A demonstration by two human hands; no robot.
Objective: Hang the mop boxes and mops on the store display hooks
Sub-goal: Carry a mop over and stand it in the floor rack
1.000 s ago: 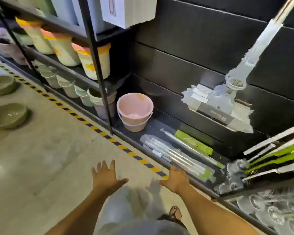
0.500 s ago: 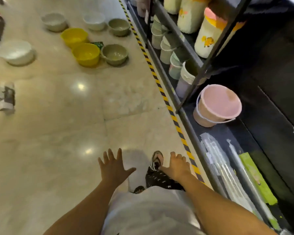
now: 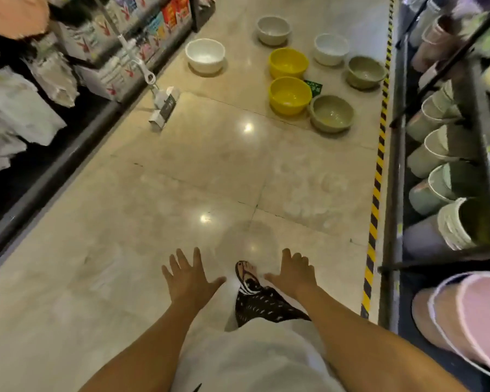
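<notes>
Two bare hands out in front, low over the polished beige floor (image 3: 181, 179), both empty: left hand (image 3: 188, 278) with fingers straight and spread wide, thumb out to the side, gripping nothing; right hand (image 3: 293, 274) with fingers loosely extended, slightly bent at the tips, also gripping and touching nothing. Between the hands, a sandalled foot (image 3: 245, 274) below a dark patterned trouser leg (image 3: 262, 302), with a white shirt (image 3: 252, 360) at the bottom edge. Well ahead and to the left, one plastic-wrapped flat mop (image 3: 164, 108), head down on the floor, handle tilted up and back against the left-hand shelving (image 3: 77, 142), well apart from both hands. On that shelving, white bagged goods (image 3: 14, 108) and boxes with a red rabbit logo (image 3: 105, 32). Farther up the aisle, seven plastic basins on the floor: a white basin (image 3: 205, 55) nearest the mop, two yellow basins (image 3: 289, 94) just beside each other, two olive-green basins (image 3: 331, 113) to their right, and beyond those a grey basin (image 3: 272, 29) and a second white basin (image 3: 331, 48). Just beside the nearer yellow one, a small green sticker (image 3: 313, 86) flat on the floor. Along the right, a yellow-and-black hazard stripe (image 3: 378, 165) next to a dark metal rack (image 3: 393, 193) full of nested pale buckets (image 3: 436, 154); at lower right, on the rack's lowest level, a pink bucket (image 3: 470, 321).
</notes>
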